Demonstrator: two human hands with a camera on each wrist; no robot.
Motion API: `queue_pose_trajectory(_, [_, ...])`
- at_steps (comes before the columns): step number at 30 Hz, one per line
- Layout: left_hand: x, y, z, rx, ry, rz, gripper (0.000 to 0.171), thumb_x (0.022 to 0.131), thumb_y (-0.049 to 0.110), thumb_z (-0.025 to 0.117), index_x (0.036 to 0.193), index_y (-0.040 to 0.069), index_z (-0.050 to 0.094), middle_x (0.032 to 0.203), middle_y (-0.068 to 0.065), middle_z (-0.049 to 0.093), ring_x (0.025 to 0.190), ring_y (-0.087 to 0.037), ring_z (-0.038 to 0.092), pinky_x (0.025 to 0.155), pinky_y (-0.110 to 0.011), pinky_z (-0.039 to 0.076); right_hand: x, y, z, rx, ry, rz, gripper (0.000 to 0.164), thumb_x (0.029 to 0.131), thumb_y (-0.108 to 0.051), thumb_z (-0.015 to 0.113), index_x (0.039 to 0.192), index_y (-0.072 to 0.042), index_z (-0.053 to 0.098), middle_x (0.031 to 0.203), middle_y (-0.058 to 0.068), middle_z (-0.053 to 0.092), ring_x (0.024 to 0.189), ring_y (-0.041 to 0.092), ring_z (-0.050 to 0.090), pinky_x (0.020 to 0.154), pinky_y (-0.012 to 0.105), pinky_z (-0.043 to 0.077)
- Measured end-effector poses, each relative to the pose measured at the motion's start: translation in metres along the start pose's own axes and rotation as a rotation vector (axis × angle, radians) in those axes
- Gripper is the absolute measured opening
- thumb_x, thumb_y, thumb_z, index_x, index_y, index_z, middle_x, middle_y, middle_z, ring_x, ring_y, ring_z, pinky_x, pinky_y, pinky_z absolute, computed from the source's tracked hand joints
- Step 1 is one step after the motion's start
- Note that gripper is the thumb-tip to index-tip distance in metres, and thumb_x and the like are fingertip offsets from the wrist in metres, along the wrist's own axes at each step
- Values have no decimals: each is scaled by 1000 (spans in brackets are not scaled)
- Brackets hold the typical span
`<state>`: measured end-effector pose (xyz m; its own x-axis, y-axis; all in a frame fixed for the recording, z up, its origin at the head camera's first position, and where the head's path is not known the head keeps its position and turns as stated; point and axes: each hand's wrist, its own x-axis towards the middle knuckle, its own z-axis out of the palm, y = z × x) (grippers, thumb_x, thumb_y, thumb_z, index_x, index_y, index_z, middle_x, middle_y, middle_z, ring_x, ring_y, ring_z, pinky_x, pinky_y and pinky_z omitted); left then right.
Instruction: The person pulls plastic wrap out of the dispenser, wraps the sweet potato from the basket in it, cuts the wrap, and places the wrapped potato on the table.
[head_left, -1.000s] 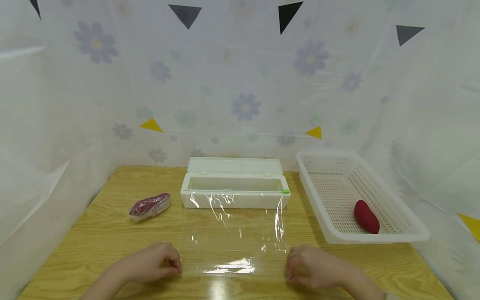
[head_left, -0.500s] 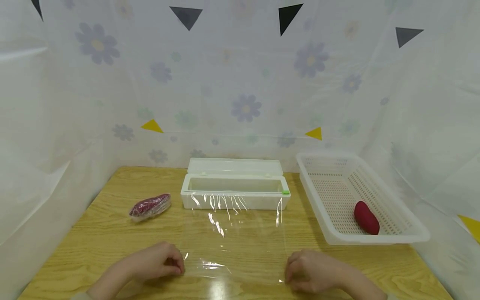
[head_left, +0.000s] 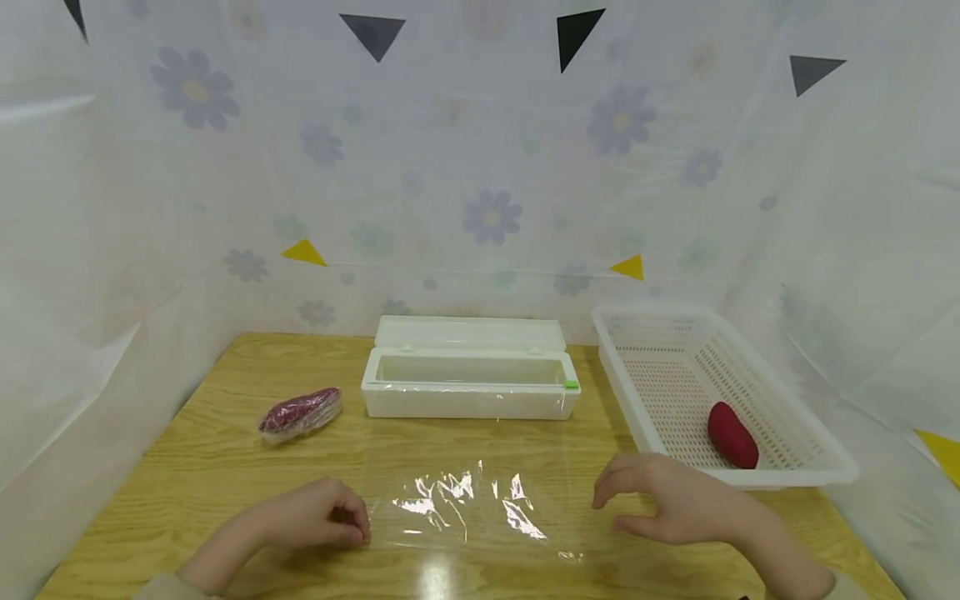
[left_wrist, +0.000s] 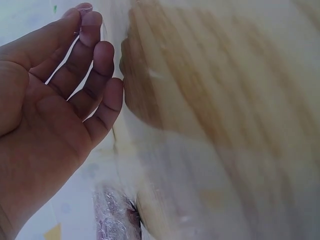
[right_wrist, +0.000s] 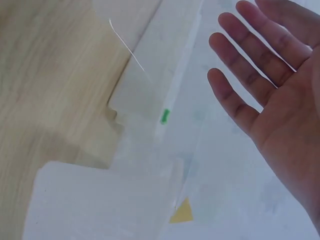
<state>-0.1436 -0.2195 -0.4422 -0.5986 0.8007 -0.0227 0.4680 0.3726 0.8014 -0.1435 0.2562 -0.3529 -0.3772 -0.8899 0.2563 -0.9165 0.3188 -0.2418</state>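
I'm facing white sheeting [head_left: 420, 108] at the back, printed with pale purple and green flowers [head_left: 195, 87]; creased whitish sheets [head_left: 67, 250] hang left and right. Black, grey and yellow triangles [head_left: 577, 35] dotted about. Yellowish wood-grain table [head_left: 202, 425], far edge by the back sheeting. Soft light, white glare patch [head_left: 435, 577] on the table.

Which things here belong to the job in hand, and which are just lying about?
Likely the job:
clear film, pinched by the left hand
open white box
wrapped red item
red item in the white basket

Background, it seems:
flowered sheet
yellow triangles, dark triangles
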Motion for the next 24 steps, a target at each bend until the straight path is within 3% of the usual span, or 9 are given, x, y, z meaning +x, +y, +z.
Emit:
queue_pose_trajectory(7, [0,0,-2,-11,-6,7,11,91,19,61,91,13,70,83,5,69,71,1,57,63,-21,51,-3,4,-28,22,90,21,36,80,-12,75,110,-28,61,105,-13,61,97,5,57,84,11,43])
queue_pose_trajectory(16, [0,1,-2,-11,-13,37,11,91,18,61,92,13,69,83,6,68,71,3,57,64,-21,51,-11,23,-53,-97,231,58,51,69,-4,81,111,-26,63,103,-14,63,92,3,60,88,10,40])
queue_pose_trajectory(21, [1,-1,-1,-23,-11,40,10,91,18,61,91,13,69,83,7,68,71,3,57,63,-21,51,-20,32,-61,-121,275,208,45,73,-2,78,109,-26,63,103,-10,64,73,-3,55,58,7,41])
queue_pose_trajectory(24, [2,-2,-1,-18,-9,37,9,91,18,61,91,14,69,82,8,67,70,4,56,62,-21,51,-23,34,-64,-183,323,316,39,76,-2,75,108,-23,64,102,-6,66,69,0,55,50,11,41])
